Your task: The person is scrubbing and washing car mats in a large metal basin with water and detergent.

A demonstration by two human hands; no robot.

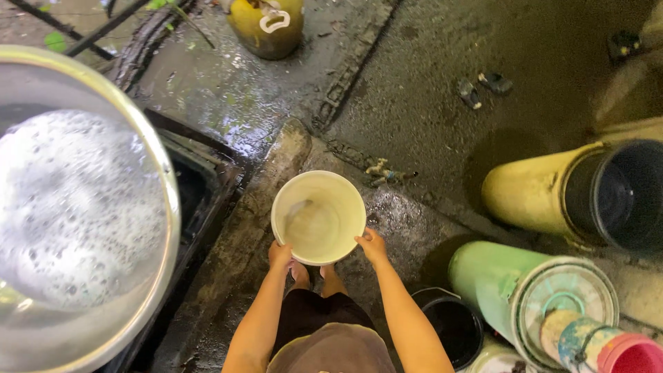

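Round cream plastic bucket (318, 217) sits mid-frame, held up over wet concrete floor (428, 103), mouth facing up, a little cloudy water swirling at the bottom. Left hand (280, 254) grips the near-left rim, right hand (373, 246) the near-right rim; both w/ fingers curled onto the edge, thumbs on top, pinching the rim. So the bucket lies just beyond both grips, its body stretching far from the hands, btw. them. Bare feet (314, 275) show right under the bucket's near edge.

Left of frame: big shiny metal basin (76, 207) full of soapy, foamy water, very close to camera, well apart from the bucket. Beside it a dark open drain pit (200, 186) w/ a raised concrete kerb (262, 200) running near-to-far, just left of the bucket.

Far, top centre: yellow plastic jug w/ white handle (268, 24). Small brass tap (383, 171) just right of the bucket's far side. Pair of dark sandals (483, 86) further off on the floor.

Right side: yellow drum w/ black inner (545, 190), green drum w/ lid (525, 293) nearer, black bucket (452, 324) near right forearm, pink-rimmed container (625, 352) at near-right corner.
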